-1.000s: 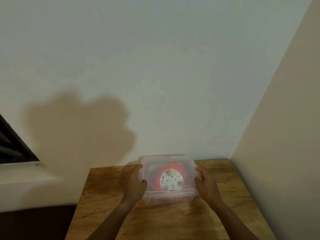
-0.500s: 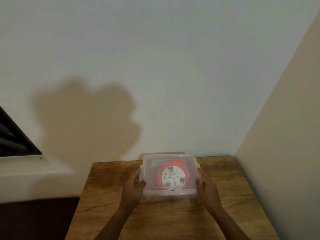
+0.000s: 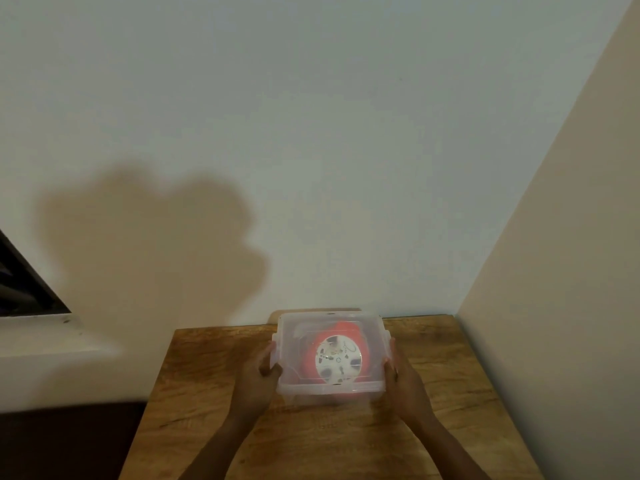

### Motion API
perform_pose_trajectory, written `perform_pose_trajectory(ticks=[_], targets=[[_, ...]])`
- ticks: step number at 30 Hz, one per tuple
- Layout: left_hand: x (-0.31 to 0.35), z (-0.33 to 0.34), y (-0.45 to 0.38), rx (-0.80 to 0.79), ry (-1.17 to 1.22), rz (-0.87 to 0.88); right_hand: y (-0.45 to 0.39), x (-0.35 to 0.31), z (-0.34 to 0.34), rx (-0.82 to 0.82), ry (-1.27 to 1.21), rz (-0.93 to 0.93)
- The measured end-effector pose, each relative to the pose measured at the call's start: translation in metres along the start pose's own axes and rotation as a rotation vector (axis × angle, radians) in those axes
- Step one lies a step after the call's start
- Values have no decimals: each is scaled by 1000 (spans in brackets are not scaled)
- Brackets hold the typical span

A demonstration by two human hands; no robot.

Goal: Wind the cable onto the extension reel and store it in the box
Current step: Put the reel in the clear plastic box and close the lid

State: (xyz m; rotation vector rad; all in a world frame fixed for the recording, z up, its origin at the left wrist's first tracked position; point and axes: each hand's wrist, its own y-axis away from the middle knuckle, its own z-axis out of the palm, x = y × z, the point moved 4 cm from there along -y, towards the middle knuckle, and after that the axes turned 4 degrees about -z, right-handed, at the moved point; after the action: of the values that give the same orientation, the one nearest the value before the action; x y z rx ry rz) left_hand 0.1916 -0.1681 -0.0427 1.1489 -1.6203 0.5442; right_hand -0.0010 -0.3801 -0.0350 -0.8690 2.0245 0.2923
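Big pale wall (image 3: pixel 311 133) fills most of the frame, with a wooden counter (image 3: pixel 214 410) at the bottom center. On it sits the clear lidded box (image 3: pixel 298 386), just below center, with the orange reel (image 3: pixel 337 358) visible inside through the lid. Both hands are gripping the box: left hand (image 3: pixel 258 379) on its left side, right hand (image 3: pixel 403 382) on its right.

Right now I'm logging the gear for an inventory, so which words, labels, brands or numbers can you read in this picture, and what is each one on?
No text can be read.
White reel face, inside the clear box: small dark marks and a squiggle, too blurred to tell whether they are text.
Box lid, table, wall: no print shows.
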Motion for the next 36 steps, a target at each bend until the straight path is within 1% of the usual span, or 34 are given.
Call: perform_pose_trajectory(ticks=[2,4,8,14,17,19,21,22,23,25,26,27,29,33,36], targets=[[1,2,3,0,-80,26,2,-4,-3,3,61,-12],[5,1,2,-16,-131,53,-4,-4,-6,-34,124,-24],[14,-5,-1,-55,-131,47,-14,4,-12,-137,193,-37],[3,-3,28,-19,-121,41,11,13,-7,-61,178,-70],[-10,-6,42,-7,-81,-31,34,6,-12,-39,107,-109],[-13,-7,47,1,-41,-58,42,1,-16,-31,65,-97],[-16,-8,50,1,15,-77,44,3,-13,-42,-3,-44],[-18,-7,51,-11,54,-86,45,9,-11,-48,-67,12],[-19,-6,52,-25,93,-99,46,16,-9,-55,-162,98],[-23,-7,53,-39,167,-177,51,33,-4,-97,-401,341],[-25,-7,53,-48,205,-224,54,37,-2,-140,-531,427],[-28,-7,53,-62,232,-260,57,38,-1,-194,-627,471],[-30,-6,52,-90,271,-311,59,34,-5,-259,-690,514],[-34,-7,50,-128,339,-378,50,27,-19,-160,-741,546],[-31,-7,52,-149,371,-406,46,23,-24,-150,-767,567]])
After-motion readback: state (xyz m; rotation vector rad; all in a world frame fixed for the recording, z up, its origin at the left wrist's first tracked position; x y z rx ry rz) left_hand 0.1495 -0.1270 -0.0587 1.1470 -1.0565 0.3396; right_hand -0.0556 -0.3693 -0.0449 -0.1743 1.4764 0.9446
